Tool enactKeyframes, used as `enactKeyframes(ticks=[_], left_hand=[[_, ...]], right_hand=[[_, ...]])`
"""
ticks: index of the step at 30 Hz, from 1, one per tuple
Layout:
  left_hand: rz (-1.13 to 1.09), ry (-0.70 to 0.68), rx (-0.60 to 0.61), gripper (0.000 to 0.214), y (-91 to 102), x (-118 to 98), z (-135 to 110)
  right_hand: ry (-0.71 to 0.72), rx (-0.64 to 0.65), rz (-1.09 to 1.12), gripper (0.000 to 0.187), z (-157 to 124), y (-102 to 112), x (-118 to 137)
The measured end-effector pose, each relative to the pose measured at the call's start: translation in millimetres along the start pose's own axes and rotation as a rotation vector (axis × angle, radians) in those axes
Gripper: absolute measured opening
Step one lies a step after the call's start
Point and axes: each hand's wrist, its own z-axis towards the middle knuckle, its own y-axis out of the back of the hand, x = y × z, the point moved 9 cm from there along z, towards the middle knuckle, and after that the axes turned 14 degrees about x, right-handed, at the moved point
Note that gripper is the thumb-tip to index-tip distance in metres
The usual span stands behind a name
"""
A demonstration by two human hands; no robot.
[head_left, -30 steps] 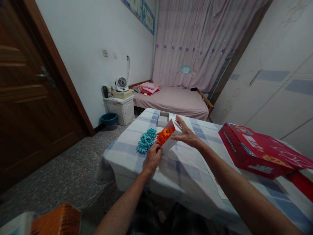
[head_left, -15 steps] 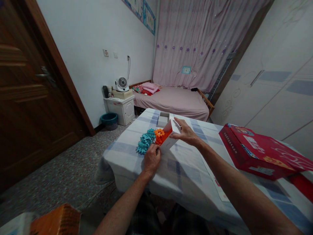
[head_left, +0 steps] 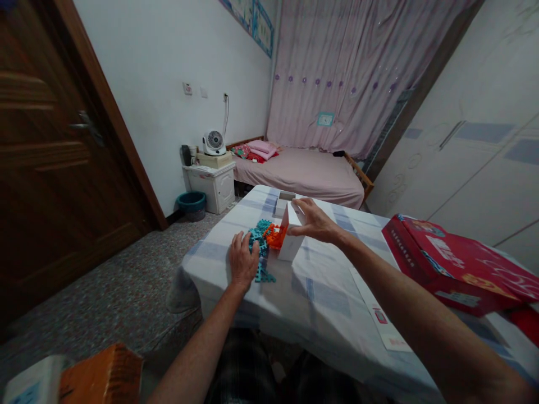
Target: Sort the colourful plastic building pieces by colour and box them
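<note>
My right hand (head_left: 314, 220) grips the top of a white box (head_left: 291, 246) standing on its side, fingers over the far edge and thumb on the near one. Orange toothed plastic pieces (head_left: 275, 237) spill from the box's open side, facing left. Beside them lies a pile of teal gear-shaped plastic pieces (head_left: 260, 238), with a few nearer me at the table front. My left hand (head_left: 244, 261) rests at the left side of the teal pile, fingers spread and touching it. Behind the white box sits a small open box (head_left: 285, 203) with a grey inside.
A checked cloth covers the table (head_left: 227, 247). A large red box (head_left: 455, 264) stands at the right, with a printed sheet (head_left: 387, 325) in front of it. An orange carton (head_left: 101, 376) is at lower left. Beyond are a bed (head_left: 303, 171) and a teal bin (head_left: 191, 206).
My left hand has moved left from the white box's lower edge to the teal pile, and its fingers have spread. The box stands more upright. Some teal pieces now lie nearer me.
</note>
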Motion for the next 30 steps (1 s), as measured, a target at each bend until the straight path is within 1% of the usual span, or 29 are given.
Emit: enactKeyframes(ticks=[3, 7, 9, 14, 20, 25, 27, 30], left_hand=[[-0.047, 0.034, 0.067, 0.045, -12.6, 10, 2], [-0.090, 0.047, 0.098, 0.047, -17.4, 13, 2], [-0.103, 0.050, 0.104, 0.047, -17.8, 14, 2], [-0.116, 0.063, 0.101, 0.047, -17.6, 15, 3], [-0.186, 0.113, 0.085, 0.050, -15.3, 20, 2], [-0.232, 0.138, 0.085, 0.053, -14.6, 22, 0], [-0.238, 0.137, 0.087, 0.054, -14.6, 22, -1], [-0.238, 0.132, 0.097, 0.054, -15.2, 21, 0]], right_hand=[[0.017, 0.002, -0.044, 0.079, 6, 2, 12], [0.002, 0.050, -0.161, 0.083, 12, -3, 24], [-0.010, 0.075, -0.198, 0.081, 14, -6, 26], [-0.047, 0.071, -0.240, 0.081, 12, -5, 29], [-0.005, 0.035, -0.317, 0.077, 8, 2, 47], [-0.067, 0.120, -0.356, 0.077, 6, -3, 42], [-0.089, 0.115, -0.374, 0.077, 3, 0, 41], [-0.091, 0.094, -0.397, 0.077, -1, 5, 47]])
